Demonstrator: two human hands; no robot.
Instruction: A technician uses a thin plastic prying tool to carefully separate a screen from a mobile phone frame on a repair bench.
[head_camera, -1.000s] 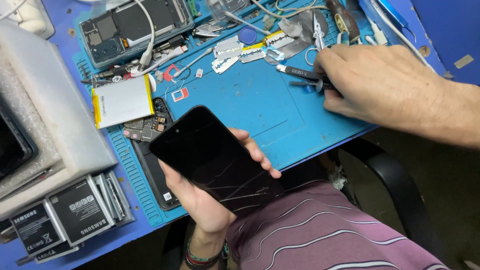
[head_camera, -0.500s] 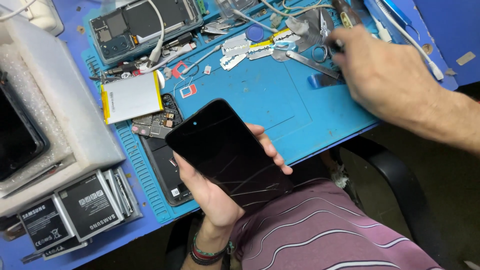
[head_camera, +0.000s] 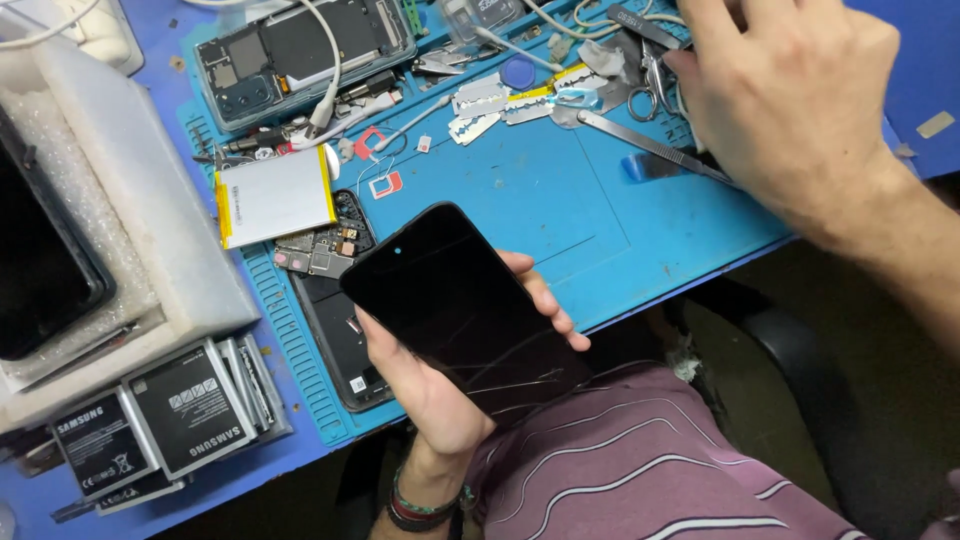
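My left hand (head_camera: 440, 400) grips a black phone (head_camera: 460, 305) from below, holding it tilted above the near edge of the blue work mat (head_camera: 560, 210). The phone's dark screen is cracked near its lower end. My right hand (head_camera: 790, 110) reaches over the tools at the mat's far right, its thumb beside small scissors (head_camera: 655, 85) and a long metal blade tool (head_camera: 650, 145). Its fingertips run past the top edge, so I cannot see whether they hold anything.
A white flat battery (head_camera: 275, 195) and an opened phone body (head_camera: 300, 50) lie at the mat's far left. Another disassembled phone (head_camera: 335, 340) lies under the held one. Stacked batteries (head_camera: 180, 415) and a white foam box (head_camera: 130, 200) sit left. Razor blades (head_camera: 480, 100) lie mid-mat.
My right hand has moved up and right, from the mat's right side to the tool pile at the far edge. My left hand has kept hold of the phone.
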